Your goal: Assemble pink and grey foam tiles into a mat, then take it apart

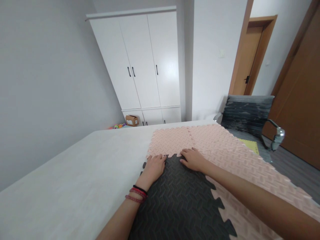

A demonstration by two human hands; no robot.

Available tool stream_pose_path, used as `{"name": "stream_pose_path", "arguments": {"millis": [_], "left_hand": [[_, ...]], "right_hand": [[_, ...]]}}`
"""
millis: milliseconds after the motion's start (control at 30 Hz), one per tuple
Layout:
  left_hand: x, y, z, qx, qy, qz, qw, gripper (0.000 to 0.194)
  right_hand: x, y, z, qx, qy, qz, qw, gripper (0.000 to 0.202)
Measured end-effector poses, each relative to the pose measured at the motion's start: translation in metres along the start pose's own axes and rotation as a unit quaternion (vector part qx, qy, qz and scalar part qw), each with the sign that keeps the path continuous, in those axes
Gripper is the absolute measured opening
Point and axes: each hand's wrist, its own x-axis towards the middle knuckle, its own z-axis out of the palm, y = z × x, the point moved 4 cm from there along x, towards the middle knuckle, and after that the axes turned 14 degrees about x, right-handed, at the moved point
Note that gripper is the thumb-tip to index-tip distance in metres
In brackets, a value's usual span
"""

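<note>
A black foam tile (180,203) with a ridged surface and toothed edges lies in front of me, its far edge against pink foam tiles (172,138). My left hand (154,166) rests flat on the far left corner of the black tile, fingers at the seam. On the far right corner lies my right hand (192,159), its fingers spread over the seam onto the pink. The right toothed edge of the black tile lies over or beside the pink tiles; which one I cannot tell. Neither hand grips anything.
The pale surface (87,173) extends left to a grey wall. A white wardrobe (150,63) stands behind, with a cardboard box (132,120) in front. At the right are a dark office chair (247,113) and a yellow tile (250,145).
</note>
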Motion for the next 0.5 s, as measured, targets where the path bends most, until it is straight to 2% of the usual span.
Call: {"name": "stream_pose_path", "arguments": {"millis": [67,167,333,500], "left_hand": [[0.0,-0.001,0.001,-0.001,-0.005,-0.001,1.0,0.038],[0.0,-0.002,0.002,0.0,-0.006,-0.002,1.0,0.037],[0.0,0.001,0.003,0.005,-0.003,-0.002,1.0,0.036],[0.0,-0.001,0.002,-0.002,-0.011,-0.001,1.0,0.034]], "right_hand": [[-0.006,0.023,-0.006,-0.005,0.023,0.056,0.998,0.038],[-0.013,0.05,-0.003,0.013,-0.003,0.112,0.994,0.041],[-0.011,0.063,0.0,0.031,-0.038,0.111,0.993,0.04],[0.015,0.082,-0.014,0.031,-0.057,0.129,0.989,0.028]]}}
